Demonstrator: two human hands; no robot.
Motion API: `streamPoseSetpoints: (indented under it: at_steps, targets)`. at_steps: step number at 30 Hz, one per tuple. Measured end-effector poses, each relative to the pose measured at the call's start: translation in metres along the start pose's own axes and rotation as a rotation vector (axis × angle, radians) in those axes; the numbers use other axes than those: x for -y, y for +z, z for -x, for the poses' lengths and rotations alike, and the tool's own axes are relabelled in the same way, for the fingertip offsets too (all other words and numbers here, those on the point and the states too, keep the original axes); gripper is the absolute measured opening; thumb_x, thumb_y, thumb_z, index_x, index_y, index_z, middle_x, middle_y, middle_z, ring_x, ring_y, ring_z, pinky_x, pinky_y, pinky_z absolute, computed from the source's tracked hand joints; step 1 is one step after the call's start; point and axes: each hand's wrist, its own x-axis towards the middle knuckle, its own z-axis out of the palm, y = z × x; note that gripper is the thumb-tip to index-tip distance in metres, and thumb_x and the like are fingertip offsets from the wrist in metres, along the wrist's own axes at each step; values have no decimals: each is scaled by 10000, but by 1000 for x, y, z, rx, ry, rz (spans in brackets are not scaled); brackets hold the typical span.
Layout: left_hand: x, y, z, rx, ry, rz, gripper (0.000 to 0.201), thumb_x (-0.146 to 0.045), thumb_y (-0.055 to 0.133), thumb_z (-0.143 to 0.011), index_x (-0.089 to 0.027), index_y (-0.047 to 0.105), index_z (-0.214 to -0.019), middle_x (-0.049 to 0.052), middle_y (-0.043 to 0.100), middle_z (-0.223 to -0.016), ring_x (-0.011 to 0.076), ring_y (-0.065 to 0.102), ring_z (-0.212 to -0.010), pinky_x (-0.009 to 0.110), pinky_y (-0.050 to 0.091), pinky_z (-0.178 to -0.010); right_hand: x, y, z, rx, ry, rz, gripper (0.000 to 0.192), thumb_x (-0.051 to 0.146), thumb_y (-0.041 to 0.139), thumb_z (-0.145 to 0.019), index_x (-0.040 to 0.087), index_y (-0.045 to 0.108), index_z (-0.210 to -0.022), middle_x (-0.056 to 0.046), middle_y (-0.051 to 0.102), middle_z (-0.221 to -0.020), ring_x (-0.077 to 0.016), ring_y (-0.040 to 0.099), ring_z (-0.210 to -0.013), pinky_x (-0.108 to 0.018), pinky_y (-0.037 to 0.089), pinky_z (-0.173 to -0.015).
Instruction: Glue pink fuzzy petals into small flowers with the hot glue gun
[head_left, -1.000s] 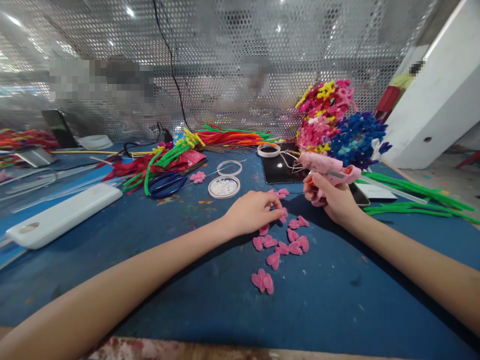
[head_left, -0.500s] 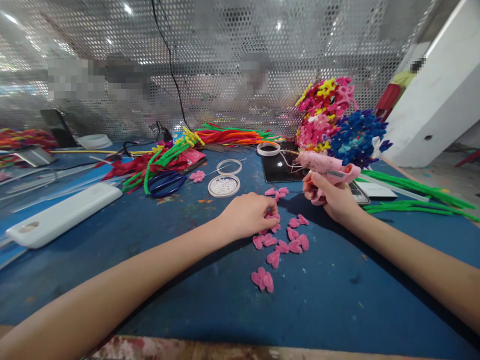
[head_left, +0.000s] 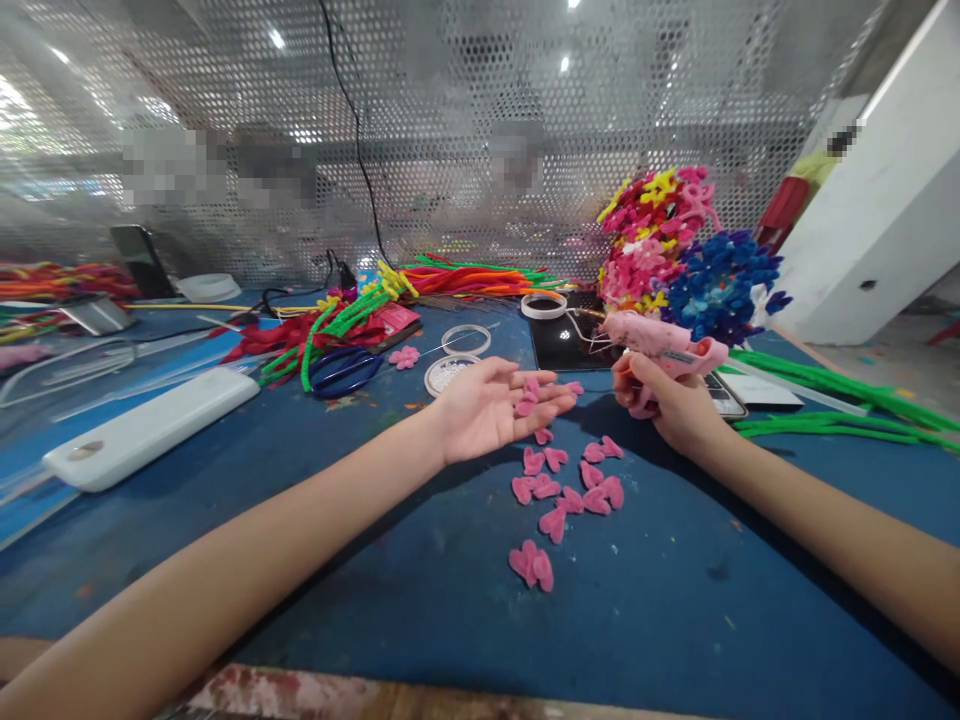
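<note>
My left hand (head_left: pixel 487 410) is turned palm up with its fingers stretched out, holding a pink fuzzy pipe-cleaner petal piece (head_left: pixel 527 397) that lies on the fingers. My right hand (head_left: pixel 667 395) is wrapped round the handle of a pink hot glue gun (head_left: pixel 649 335), whose nozzle points left, above a black tablet-like panel (head_left: pixel 559 345). Below and right of my left hand, several pink heart-shaped petal pieces (head_left: pixel 553 522) are scattered on the blue table. Partly behind my left wrist stands a round dish of white beads (head_left: pixel 444 376).
Blue-handled scissors (head_left: pixel 346 372), a pink flower (head_left: pixel 404 357) and a white oblong case (head_left: pixel 154 428) lie to the left. Coloured pipe cleaners (head_left: pixel 480 281) line the back. Bunches of fuzzy flowers (head_left: pixel 720 285) stand at the back right, with green stems (head_left: pixel 832 425) nearby. A perforated metal screen (head_left: pixel 450 120) rises behind.
My left hand has lifted from the petal pieces and turned palm up, with one piece now on its fingers. My right hand still grips the glue gun. The view has shifted slightly.
</note>
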Motion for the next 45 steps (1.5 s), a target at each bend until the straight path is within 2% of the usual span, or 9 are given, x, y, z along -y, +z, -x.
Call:
streamPoseSetpoints:
  at_steps: [3,7,11,14,18,23,28,37,45]
  targets:
    - [0,-9,-1,131,-61,70,533,-439,274,-930,-4,480,-1158,224,590,-1151,287,593,-1068,373,466,-893,0,0,0,3,-14,-8,282,461,706,-682,187,643,-710,17,592,-592,-91,504,-480,-221,369,-423]
    - [1,-16,-3,241,-99,56,698,-580,267,-895,-4,417,-1261,241,542,-1244,322,536,-1144,454,375,-987,-1,0,0,3,-12,-12,284,463,708,-686,188,650,-720,16,598,-594,-93,511,-484,-223,376,-426]
    - [2,-12,-3,177,-80,26,533,-455,345,-912,-5,514,-1143,209,607,-1120,255,588,-1047,372,410,-951,0,0,0,1,1,-23,285,456,719,-677,181,648,-706,16,593,-585,-85,506,-476,-204,350,-395]
    - [6,-5,-5,64,9,-61,210,-221,440,-893,-85,595,-937,50,616,-751,107,594,-690,249,473,-719,2,1,-2,-25,4,-51,307,478,717,-669,181,646,-703,17,589,-578,-85,510,-468,-211,376,-406]
    - [9,6,-11,-2,147,-525,87,-219,577,-819,-151,631,-810,-76,396,-514,33,286,-406,173,241,-415,3,-2,-9,-99,18,-172,356,533,700,-666,188,613,-675,25,565,-558,-77,491,-448,-221,399,-417]
    - [11,23,-14,67,313,-1406,135,-264,641,-755,-162,704,-819,-56,456,-523,66,371,-464,210,254,-472,3,-3,-13,-156,32,-235,376,552,683,-684,183,610,-674,31,541,-524,-75,484,-453,-211,392,-409]
    - [9,36,-21,110,377,-1784,203,-322,607,-791,-206,700,-930,-21,543,-591,112,477,-531,231,256,-504,5,-2,-12,-141,45,-248,357,521,710,-663,178,611,-666,31,552,-511,-70,461,-423,-214,378,-398]
    - [12,34,-38,207,174,-1805,143,-322,649,-771,-180,637,-758,-43,542,-558,97,483,-479,222,253,-466,4,-2,-13,-137,48,-222,362,540,709,-651,189,619,-666,31,558,-517,-72,467,-423,-220,391,-396]
    - [16,20,-37,177,410,-1948,289,-461,660,-757,-184,585,-725,-16,542,-616,142,519,-590,224,249,-481,2,-4,-13,-107,22,-219,362,543,699,-669,189,622,-679,26,556,-536,-77,480,-444,-223,407,-417]
